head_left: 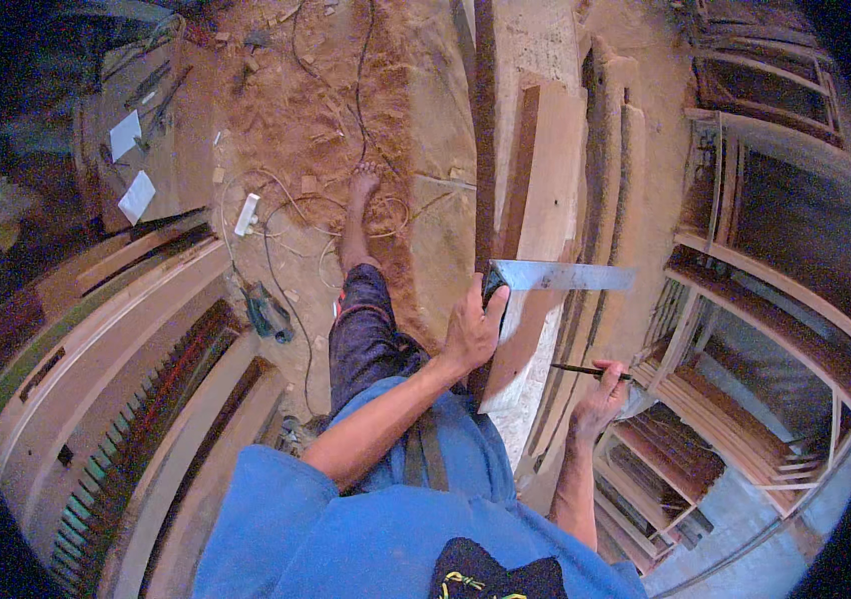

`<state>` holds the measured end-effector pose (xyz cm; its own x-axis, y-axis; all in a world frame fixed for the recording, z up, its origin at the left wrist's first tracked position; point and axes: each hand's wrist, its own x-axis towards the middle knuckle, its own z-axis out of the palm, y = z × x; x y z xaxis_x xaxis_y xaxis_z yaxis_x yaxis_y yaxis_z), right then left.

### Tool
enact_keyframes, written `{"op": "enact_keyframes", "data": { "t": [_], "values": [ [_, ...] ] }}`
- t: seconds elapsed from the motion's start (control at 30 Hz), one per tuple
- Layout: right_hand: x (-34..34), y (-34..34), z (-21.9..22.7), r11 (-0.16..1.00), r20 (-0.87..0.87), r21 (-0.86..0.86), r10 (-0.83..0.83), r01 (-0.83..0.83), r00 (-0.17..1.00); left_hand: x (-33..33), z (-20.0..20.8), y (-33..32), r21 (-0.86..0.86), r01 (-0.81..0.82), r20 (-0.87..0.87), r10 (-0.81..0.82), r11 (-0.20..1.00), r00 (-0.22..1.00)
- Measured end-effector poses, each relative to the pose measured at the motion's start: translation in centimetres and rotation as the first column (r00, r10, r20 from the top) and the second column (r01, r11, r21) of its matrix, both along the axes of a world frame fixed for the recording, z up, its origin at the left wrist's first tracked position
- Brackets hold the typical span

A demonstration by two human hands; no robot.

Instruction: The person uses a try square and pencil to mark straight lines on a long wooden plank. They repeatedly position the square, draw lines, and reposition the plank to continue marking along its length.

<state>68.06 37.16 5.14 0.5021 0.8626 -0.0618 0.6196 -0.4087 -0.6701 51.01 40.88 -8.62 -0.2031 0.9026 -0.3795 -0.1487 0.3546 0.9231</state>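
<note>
My left hand (470, 337) is closed around the dark stock of a try square (570, 276). Its metal blade reaches right, across a long wooden board (548, 185), with the stock by the board's left side. Between the fingers of my right hand (597, 404) is a thin dark pencil (575, 369), its tip pointing left toward the board. That hand is right of the board and apart from it. The board is pale on top, has a darker left side and lies lengthwise away from me.
More long timbers (633, 190) lie right of the board, with wooden frames (775, 299) beyond. Stacked planks (106, 339) fill the left. A green power tool (268, 314), white power strip (247, 215) and cables (357, 90) lie on the sawdust-strewn floor, near my bare foot.
</note>
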Motion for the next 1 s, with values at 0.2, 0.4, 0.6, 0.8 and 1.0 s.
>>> {"op": "enact_keyframes", "data": {
  "t": [0.2,0.4,0.6,0.8,1.0],
  "values": [
    [-1.2,2.1,1.1,0.999,0.032,-0.026,0.028,-0.027,0.999,-0.3,0.2,1.0,0.01,0.012,-0.067,-0.011,1.0,0.998],
    [-1.7,3.0,0.3,0.994,-0.016,0.069,0.091,-0.09,0.996,-0.4,0.4,3.2,-0.018,-0.003,-0.224,-0.001,1.0,0.975],
    [-1.8,4.0,1.1,0.986,-0.024,0.134,0.102,-0.098,0.994,-0.8,0.7,5.5,-0.015,0.004,-0.224,-0.008,1.0,0.975],
    [-2.0,5.0,1.2,0.965,-0.124,0.247,0.121,-0.088,0.985,-1.7,1.0,6.0,-0.109,0.11,-0.085,-0.119,0.988,0.989],
    [-2.1,6.3,0.9,0.941,-0.158,0.322,0.16,-0.103,0.974,-1.8,0.9,6.1,-0.011,0.078,-0.185,-0.079,0.997,0.979]
  ]
}}
